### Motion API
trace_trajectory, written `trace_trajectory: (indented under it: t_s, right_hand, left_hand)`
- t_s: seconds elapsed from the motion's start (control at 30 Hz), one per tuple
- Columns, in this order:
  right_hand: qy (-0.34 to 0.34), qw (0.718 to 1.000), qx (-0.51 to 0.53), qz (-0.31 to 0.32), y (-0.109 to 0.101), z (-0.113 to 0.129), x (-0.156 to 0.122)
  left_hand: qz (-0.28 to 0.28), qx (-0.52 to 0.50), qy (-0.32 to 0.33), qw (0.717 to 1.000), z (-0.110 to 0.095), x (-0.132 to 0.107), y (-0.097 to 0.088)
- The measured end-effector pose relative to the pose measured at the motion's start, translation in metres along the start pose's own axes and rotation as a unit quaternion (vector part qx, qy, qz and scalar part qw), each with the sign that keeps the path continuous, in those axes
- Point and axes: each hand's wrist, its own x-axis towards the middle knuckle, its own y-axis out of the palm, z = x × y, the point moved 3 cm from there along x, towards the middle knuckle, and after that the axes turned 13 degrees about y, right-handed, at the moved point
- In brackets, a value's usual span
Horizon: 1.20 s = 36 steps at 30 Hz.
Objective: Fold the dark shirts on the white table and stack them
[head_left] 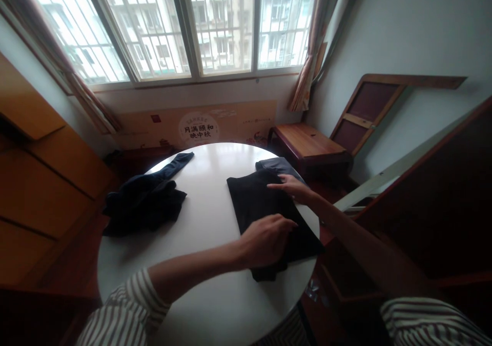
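Observation:
A folded black garment (261,207) lies flat on the right side of a round white table (207,223). My left hand (265,241) rests on its near end, fingers curled and pressed down on the cloth. My right hand (294,187) lies flat on the far right edge of the garment, fingers stretched out. A second dark folded piece (277,165) peeks out just behind the garment.
A crumpled dark blue garment (146,202) lies on the table's left side. A low wooden stool (307,143) stands behind the table on the right. A wooden cabinet (42,182) is at left, a window behind, and boards lean on the right wall.

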Motion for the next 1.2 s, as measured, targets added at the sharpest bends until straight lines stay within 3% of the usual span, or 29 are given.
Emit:
trace_trajectory:
  t_s: [0.1, 0.2, 0.3, 0.43, 0.53, 0.7, 0.87, 1.03, 1.13, 1.2]
  right_hand:
    - [0.052, 0.996, -0.070, -0.005, -0.008, -0.011, -0.022]
    - [0.067, 0.989, -0.089, 0.100, -0.004, -0.021, -0.040]
    - [0.016, 0.987, -0.060, 0.151, 0.005, -0.026, -0.051]
    - [-0.082, 0.984, -0.079, 0.136, 0.009, -0.034, -0.059]
    - [-0.094, 0.981, -0.102, 0.135, 0.005, -0.048, -0.065]
    - [-0.056, 0.987, -0.079, 0.127, -0.002, -0.071, -0.083]
    - [-0.040, 0.997, 0.024, 0.056, -0.011, -0.079, -0.095]
    - [0.028, 0.998, -0.051, -0.031, -0.030, -0.094, -0.094]
    - [-0.008, 0.977, -0.188, -0.100, -0.037, -0.098, -0.100]
    - [-0.075, 0.935, -0.288, -0.191, -0.040, -0.092, -0.108]
  left_hand:
    - [-0.068, 0.065, -0.091, 0.991, 0.059, 0.007, -0.044]
    - [-0.074, 0.089, -0.178, 0.977, 0.119, 0.024, -0.069]
    - [-0.062, 0.082, -0.189, 0.977, 0.156, 0.042, -0.069]
    - [-0.024, 0.074, -0.193, 0.978, 0.186, 0.060, -0.048]
    - [-0.023, 0.088, -0.165, 0.982, 0.202, 0.068, -0.038]
    - [-0.055, 0.080, -0.149, 0.984, 0.212, 0.069, -0.042]
    - [-0.048, 0.061, -0.149, 0.986, 0.214, 0.074, -0.047]
    - [-0.054, 0.078, -0.143, 0.985, 0.215, 0.090, -0.041]
    - [-0.028, 0.173, -0.133, 0.975, 0.191, 0.084, -0.035]
    - [-0.004, 0.213, -0.100, 0.972, 0.155, 0.067, -0.027]
